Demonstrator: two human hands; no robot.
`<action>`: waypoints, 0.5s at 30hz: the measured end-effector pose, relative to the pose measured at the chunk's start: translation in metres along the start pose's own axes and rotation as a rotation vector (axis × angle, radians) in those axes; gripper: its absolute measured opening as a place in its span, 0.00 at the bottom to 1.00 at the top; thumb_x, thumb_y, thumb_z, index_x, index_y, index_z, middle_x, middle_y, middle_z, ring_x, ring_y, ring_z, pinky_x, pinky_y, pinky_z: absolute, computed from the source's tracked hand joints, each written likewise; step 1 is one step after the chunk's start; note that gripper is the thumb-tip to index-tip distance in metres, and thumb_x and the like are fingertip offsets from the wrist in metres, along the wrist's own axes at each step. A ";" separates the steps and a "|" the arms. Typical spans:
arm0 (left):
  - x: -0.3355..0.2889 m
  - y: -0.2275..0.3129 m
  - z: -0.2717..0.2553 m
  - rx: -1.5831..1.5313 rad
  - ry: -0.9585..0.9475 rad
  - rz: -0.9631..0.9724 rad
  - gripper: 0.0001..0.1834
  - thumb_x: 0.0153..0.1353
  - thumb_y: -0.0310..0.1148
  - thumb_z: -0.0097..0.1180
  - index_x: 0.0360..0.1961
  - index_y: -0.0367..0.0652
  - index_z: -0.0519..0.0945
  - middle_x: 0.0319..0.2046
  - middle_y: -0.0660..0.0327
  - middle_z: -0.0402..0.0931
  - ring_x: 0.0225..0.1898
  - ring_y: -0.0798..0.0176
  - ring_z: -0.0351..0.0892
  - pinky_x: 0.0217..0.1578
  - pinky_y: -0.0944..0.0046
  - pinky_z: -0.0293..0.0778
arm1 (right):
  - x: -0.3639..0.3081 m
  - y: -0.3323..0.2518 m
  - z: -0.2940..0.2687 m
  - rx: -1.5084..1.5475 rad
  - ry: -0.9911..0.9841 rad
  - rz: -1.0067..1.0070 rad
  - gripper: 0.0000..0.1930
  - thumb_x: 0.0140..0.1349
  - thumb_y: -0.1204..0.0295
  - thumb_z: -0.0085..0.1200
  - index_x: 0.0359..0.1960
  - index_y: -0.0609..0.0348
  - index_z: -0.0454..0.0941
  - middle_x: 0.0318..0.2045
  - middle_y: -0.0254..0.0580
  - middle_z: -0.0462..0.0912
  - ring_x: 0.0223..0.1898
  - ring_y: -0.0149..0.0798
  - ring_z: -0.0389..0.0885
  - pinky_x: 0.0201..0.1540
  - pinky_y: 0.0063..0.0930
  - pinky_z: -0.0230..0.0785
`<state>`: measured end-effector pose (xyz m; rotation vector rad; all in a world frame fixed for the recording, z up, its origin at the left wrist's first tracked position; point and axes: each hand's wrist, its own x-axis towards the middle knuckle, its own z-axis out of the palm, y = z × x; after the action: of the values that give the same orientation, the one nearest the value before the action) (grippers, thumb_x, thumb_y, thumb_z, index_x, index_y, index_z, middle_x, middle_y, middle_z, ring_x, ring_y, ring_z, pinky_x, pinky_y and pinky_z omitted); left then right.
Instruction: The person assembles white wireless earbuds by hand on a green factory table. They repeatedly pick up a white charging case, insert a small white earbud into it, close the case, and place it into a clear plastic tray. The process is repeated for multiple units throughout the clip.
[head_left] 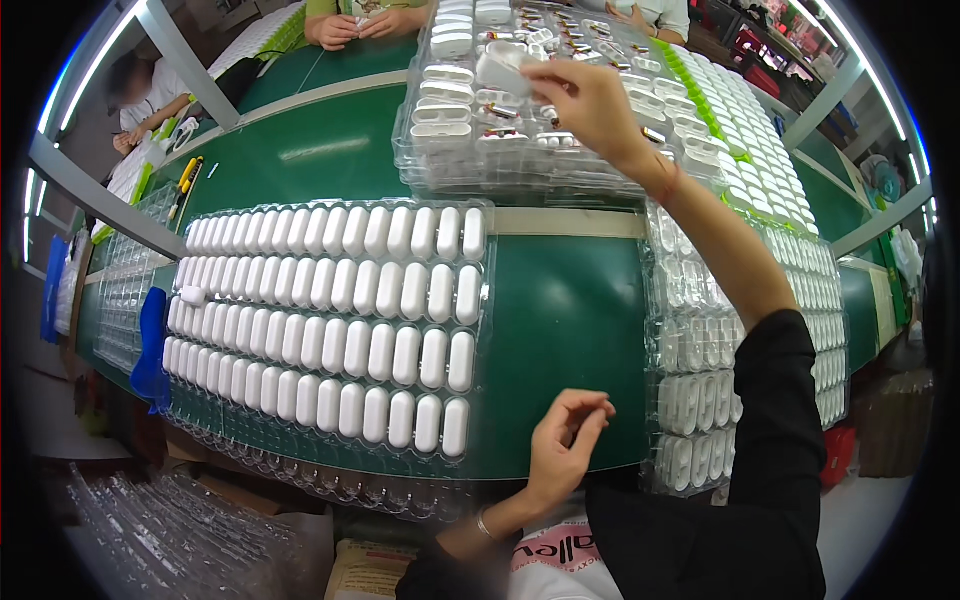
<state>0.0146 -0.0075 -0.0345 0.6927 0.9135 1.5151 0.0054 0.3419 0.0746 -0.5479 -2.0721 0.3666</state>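
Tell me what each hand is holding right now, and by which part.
The right hand pinches a small white plastic case by its right end, above the stacked clear trays. The left hand holds nothing, its fingers curled.

Clear plastic blister tray (480, 290) at centre-left on the green belt – 4 rows of white oblong cases, full. Stack of clear trays (425, 150) at top centre, partly filled with white cases. Taller stacks of the same trays (700, 340) along the right edge. Empty clear trays (160, 540) heaped lower left. Tan printed package (365, 570) at bottom centre – partly hidden.
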 end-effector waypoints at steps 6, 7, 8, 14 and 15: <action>0.001 0.005 0.004 0.507 -0.271 0.243 0.16 0.58 0.17 0.59 0.48 0.35 0.78 0.35 0.55 0.80 0.36 0.63 0.82 0.37 0.69 0.77 | 0.080 0.091 0.051 -0.282 -0.069 -0.186 0.09 0.56 0.71 0.57 0.37 0.51 0.87 0.32 0.46 0.86 0.35 0.51 0.84 0.42 0.39 0.76; 0.001 0.004 0.004 0.519 -0.278 0.240 0.16 0.58 0.17 0.59 0.49 0.35 0.78 0.35 0.55 0.80 0.36 0.63 0.82 0.37 0.69 0.77 | 0.083 0.094 0.062 -0.295 -0.097 -0.225 0.09 0.56 0.70 0.57 0.37 0.50 0.87 0.32 0.45 0.86 0.35 0.51 0.84 0.42 0.40 0.76; 0.002 0.004 0.004 0.530 -0.289 0.237 0.16 0.58 0.17 0.59 0.49 0.35 0.78 0.36 0.55 0.80 0.36 0.63 0.83 0.38 0.69 0.78 | 0.084 0.098 0.069 -0.303 -0.122 -0.196 0.09 0.56 0.70 0.57 0.37 0.50 0.87 0.32 0.45 0.86 0.35 0.51 0.84 0.42 0.40 0.76; 0.001 0.005 0.003 0.437 -0.230 0.211 0.16 0.59 0.17 0.58 0.50 0.34 0.77 0.35 0.55 0.80 0.38 0.64 0.83 0.40 0.69 0.79 | 0.080 0.092 0.071 -0.256 -0.136 -0.159 0.08 0.55 0.69 0.58 0.36 0.50 0.87 0.33 0.43 0.86 0.34 0.50 0.84 0.41 0.38 0.76; -0.003 0.006 0.002 0.420 -0.170 0.220 0.16 0.59 0.17 0.59 0.50 0.34 0.77 0.35 0.55 0.80 0.36 0.65 0.83 0.38 0.69 0.79 | 0.077 0.082 0.063 -0.213 -0.127 -0.140 0.08 0.56 0.68 0.59 0.36 0.50 0.87 0.34 0.43 0.87 0.34 0.49 0.84 0.41 0.37 0.76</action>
<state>0.0137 -0.0103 -0.0277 1.2417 1.0617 1.4383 -0.0646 0.4489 0.0588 -0.5122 -2.2728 0.1017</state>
